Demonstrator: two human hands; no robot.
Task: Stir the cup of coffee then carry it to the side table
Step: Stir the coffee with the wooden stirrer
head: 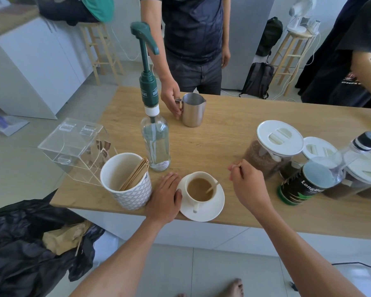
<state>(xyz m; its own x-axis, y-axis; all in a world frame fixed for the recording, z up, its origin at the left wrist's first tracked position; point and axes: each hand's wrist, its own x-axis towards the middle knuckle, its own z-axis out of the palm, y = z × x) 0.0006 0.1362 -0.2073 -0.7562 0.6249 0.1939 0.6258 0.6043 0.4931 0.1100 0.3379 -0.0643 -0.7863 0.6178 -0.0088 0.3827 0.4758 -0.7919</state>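
- Wooden table (223,146) carrying everything, with white cabinets and wooden stools behind.
- Cup of coffee (200,187) sitting on a white saucer (216,209) near the table's front edge, between the two hands.
- Left hand (166,196) lying flat on the table, fingers (169,179) spread open, thumb touching the saucer's rim.
- Right hand (246,183) hovering just right of the cup, fingers pinching the top of a thin wooden stirrer (212,187), its lower end dipping into the coffee.
- Just left of the left fingers, standing: a patterned white mug (126,185) of wooden sticks.
- Beyond the fingertips, standing: a glass pump bottle (155,142).
- Farther back, being held by another person's hand: a steel pitcher (193,110).
- Right of the right fingers, clustering: lidded jars (272,146).
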